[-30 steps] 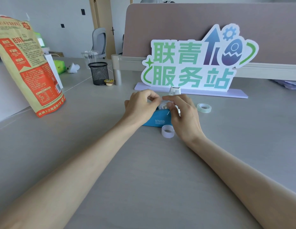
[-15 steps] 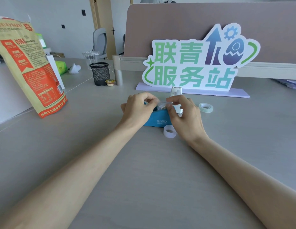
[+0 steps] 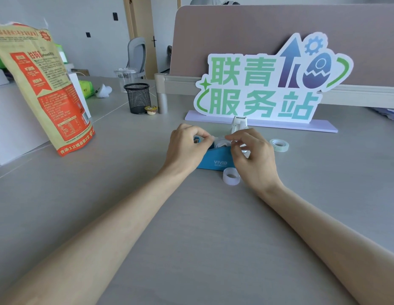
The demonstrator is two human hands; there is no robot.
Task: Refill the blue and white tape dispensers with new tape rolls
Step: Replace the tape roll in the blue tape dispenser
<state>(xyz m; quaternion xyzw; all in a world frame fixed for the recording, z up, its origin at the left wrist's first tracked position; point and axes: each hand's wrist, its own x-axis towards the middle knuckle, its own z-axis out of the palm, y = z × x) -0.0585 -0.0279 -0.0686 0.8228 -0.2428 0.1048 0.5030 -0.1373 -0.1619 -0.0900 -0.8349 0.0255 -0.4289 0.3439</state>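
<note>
- Since the earlier frames, both hands have stayed at the blue dispenser (image 3: 215,158); the fingertips sit slightly further apart, as if a strip is being drawn leftward. Little else has shifted.
- Left hand (image 3: 187,146): grip pinched together, thumb against forefinger, above the dispenser's left end. Judged to hold a tape end; the tape itself is too faint to confirm.
- Right hand (image 3: 251,155): fingers curled over the dispenser's right part, at the seated roll (image 3: 221,143). Whether they clamp the roll or only steady it, cannot tell.
- Key relation: the dispenser lies on the bench (image 3: 191,216) with its long axis left-right; the cutter end is under the left hand, so that hand is nearer for seating the strip.
- White dispenser (image 3: 239,124) stands just behind the right hand, base hidden.
- Spare rolls: one (image 3: 231,176) touching the right wrist, one (image 3: 279,145) on the bench to the right.
- Hidden: cutter blade, hub, right fingertips.
</note>
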